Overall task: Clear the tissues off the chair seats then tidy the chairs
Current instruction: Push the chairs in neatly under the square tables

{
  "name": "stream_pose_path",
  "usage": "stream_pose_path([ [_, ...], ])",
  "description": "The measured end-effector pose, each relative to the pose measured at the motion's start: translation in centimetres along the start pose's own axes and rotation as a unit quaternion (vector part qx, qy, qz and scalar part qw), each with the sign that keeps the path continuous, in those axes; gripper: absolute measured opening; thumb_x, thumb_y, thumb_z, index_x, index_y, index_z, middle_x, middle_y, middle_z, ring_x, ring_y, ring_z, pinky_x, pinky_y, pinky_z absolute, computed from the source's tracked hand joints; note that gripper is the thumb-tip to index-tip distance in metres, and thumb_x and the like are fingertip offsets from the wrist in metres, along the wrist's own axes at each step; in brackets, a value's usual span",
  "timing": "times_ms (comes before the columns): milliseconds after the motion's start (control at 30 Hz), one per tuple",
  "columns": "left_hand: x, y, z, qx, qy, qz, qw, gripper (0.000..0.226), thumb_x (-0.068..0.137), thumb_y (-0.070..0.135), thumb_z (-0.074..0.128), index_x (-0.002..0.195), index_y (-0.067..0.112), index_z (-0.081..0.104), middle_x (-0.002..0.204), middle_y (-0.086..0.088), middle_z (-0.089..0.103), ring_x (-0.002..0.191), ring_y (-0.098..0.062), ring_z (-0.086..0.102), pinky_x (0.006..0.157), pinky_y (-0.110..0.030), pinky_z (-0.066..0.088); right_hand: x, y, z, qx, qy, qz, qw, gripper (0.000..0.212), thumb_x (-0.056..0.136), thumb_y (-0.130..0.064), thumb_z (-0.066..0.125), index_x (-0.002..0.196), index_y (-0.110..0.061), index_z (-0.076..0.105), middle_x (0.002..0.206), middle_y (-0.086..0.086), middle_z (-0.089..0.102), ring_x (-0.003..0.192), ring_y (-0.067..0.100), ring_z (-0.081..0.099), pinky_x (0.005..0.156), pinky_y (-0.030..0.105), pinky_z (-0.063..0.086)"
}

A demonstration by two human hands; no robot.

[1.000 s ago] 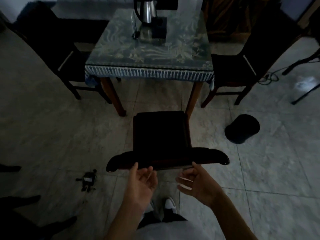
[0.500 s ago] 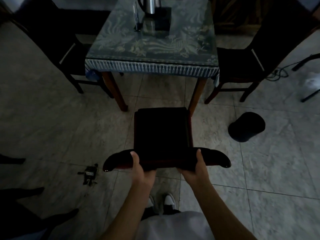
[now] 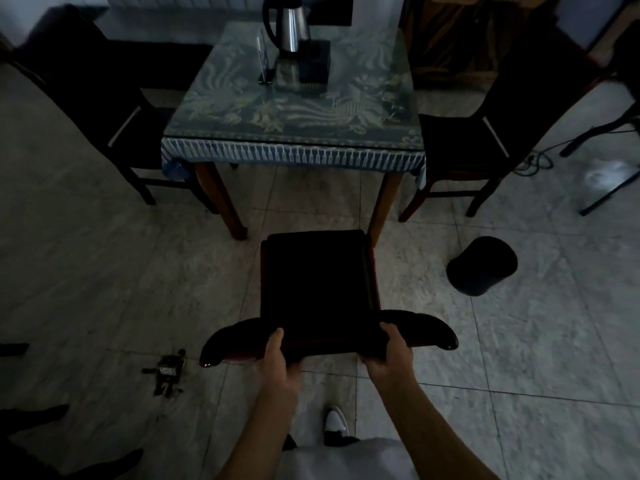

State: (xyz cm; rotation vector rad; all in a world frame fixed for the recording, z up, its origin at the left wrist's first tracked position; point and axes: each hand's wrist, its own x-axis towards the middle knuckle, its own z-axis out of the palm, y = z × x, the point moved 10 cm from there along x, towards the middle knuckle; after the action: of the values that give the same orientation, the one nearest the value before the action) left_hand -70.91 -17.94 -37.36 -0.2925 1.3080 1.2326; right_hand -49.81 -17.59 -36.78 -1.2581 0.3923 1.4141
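Right before the table, you hold the near chair by its top rail.
Your left hand and right hand curl round it; seat faces the table, tiled floor beneath, dim room.

Three dark wooden chairs with dark seats: one nearest the camera, one at the table's left edge, one at its right edge. One square wooden-legged table under a blue patterned fringed cloth. One steel electric kettle (standing near the far edge). One black round bin. Two bare hands, left and right.
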Motion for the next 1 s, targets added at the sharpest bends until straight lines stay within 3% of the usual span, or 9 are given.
stream_pose_path([
  [67, 0.2, 0.2, 0.1, 0.003, -0.01, -0.005, 1.0, 0.028, 0.093, 0.019, 0.061, 0.119, 0.009, 0.058, 0.105, -0.01, 0.065, 0.093, -0.026, 0.063, 0.083, -0.04, 0.052, 0.0, 0.2, 0.3, 0.004, -0.005, -0.002, 1.0, 0.026, 0.089, -0.001, 0.058, 0.114, -0.005, 0.054, 0.103, 0.018, 0.063, 0.087, 0.033, 0.064, 0.063, 0.043, 0.051],
  [167, 0.5, 2.0, -1.1, 0.027, -0.019, 0.023, 0.999, 0.018, 0.089, 0.029, 0.066, 0.101, 0.016, 0.062, 0.103, -0.008, 0.067, 0.092, -0.024, 0.064, 0.083, -0.04, 0.051, -0.1, 1.5, 0.8, 0.017, -0.009, 0.0, 1.0, 0.024, 0.088, -0.001, 0.059, 0.112, -0.003, 0.056, 0.102, 0.019, 0.063, 0.085, 0.033, 0.064, 0.065, 0.044, 0.052],
  [200, 0.9, 2.9, -1.6, 0.045, -0.028, 0.052, 0.997, 0.031, 0.082, 0.041, 0.072, 0.102, 0.019, 0.062, 0.108, -0.011, 0.067, 0.097, -0.026, 0.064, 0.09, -0.044, 0.051, -0.2, 1.9, 1.0, 0.021, -0.012, 0.0, 1.0, 0.024, 0.088, -0.001, 0.059, 0.111, -0.003, 0.056, 0.101, 0.019, 0.063, 0.084, 0.032, 0.063, 0.067, 0.044, 0.052],
  [267, 1.5, 2.4, -1.2, 0.005, -0.081, -0.008, 0.997, 0.062, 0.066, 0.059, 0.076, 0.113, 0.022, 0.059, 0.125, -0.017, 0.062, 0.112, -0.03, 0.061, 0.099, -0.049, 0.049, -0.4, 3.0, 1.6, 0.025, -0.016, 0.0, 1.0, 0.023, 0.088, -0.002, 0.058, 0.111, -0.003, 0.056, 0.095, 0.017, 0.063, 0.08, 0.03, 0.062, 0.065, 0.041, 0.052],
  [433, 2.8, 6.4, -2.9, 0.027, -0.004, 0.018, 0.999, 0.042, 0.088, 0.02, 0.065, 0.129, 0.013, 0.056, 0.108, -0.009, 0.065, 0.086, -0.023, 0.064, 0.062, -0.034, 0.052, -0.8, 5.3, 2.6, 0.036, -0.004, 0.007, 0.999, 0.038, 0.088, -0.004, 0.061, 0.125, -0.004, 0.054, 0.101, 0.017, 0.064, 0.084, 0.03, 0.064, 0.057, 0.038, 0.055],
  [567, 3.3, 8.4, -2.8, 0.035, -0.009, 0.012, 0.999, 0.026, 0.091, 0.015, 0.06, 0.117, 0.013, 0.059, 0.112, -0.011, 0.062, 0.087, -0.022, 0.061, 0.066, -0.036, 0.05, -1.0, 7.0, 3.9, 0.052, -0.006, 0.003, 0.999, 0.045, 0.089, -0.005, 0.06, 0.133, -0.002, 0.051, 0.099, 0.017, 0.065, 0.084, 0.031, 0.065, 0.058, 0.039, 0.057],
  [733, 4.2, 10.4, -3.3, 0.035, -0.006, 0.005, 0.999, 0.037, 0.092, 0.013, 0.059, 0.128, 0.015, 0.051, 0.106, -0.009, 0.062, 0.088, -0.023, 0.061, 0.046, -0.028, 0.054, -1.5, 8.6, 5.3, 0.075, -0.021, -0.001, 0.997, 0.038, 0.089, -0.003, 0.06, 0.126, -0.002, 0.055, 0.101, 0.019, 0.067, 0.086, 0.033, 0.067, 0.06, 0.041, 0.058],
  [867, 4.4, 10.4, -3.6, 0.038, -0.011, -0.009, 0.999, 0.044, 0.092, 0.016, 0.06, 0.135, 0.015, 0.052, 0.123, -0.011, 0.061, 0.107, -0.029, 0.06, 0.063, -0.036, 0.052, -1.7, 8.4, 5.6, 0.064, -0.029, -0.021, 0.997, 0.023, 0.09, -0.003, 0.059, 0.113, -0.003, 0.059, 0.098, 0.017, 0.067, 0.086, 0.031, 0.065, 0.068, 0.044, 0.055],
  [1000, 4.8, 11.0, -3.2, 0.028, -0.063, -0.024, 0.997, 0.023, 0.093, 0.017, 0.056, 0.115, 0.013, 0.061, 0.102, -0.011, 0.07, 0.096, -0.029, 0.061, 0.073, -0.043, 0.05, -1.8, 8.6, 5.3, 0.059, -0.021, -0.025, 0.998, 0.027, 0.089, -0.004, 0.06, 0.117, -0.002, 0.059, 0.098, 0.017, 0.067, 0.087, 0.03, 0.065, 0.07, 0.045, 0.055],
])
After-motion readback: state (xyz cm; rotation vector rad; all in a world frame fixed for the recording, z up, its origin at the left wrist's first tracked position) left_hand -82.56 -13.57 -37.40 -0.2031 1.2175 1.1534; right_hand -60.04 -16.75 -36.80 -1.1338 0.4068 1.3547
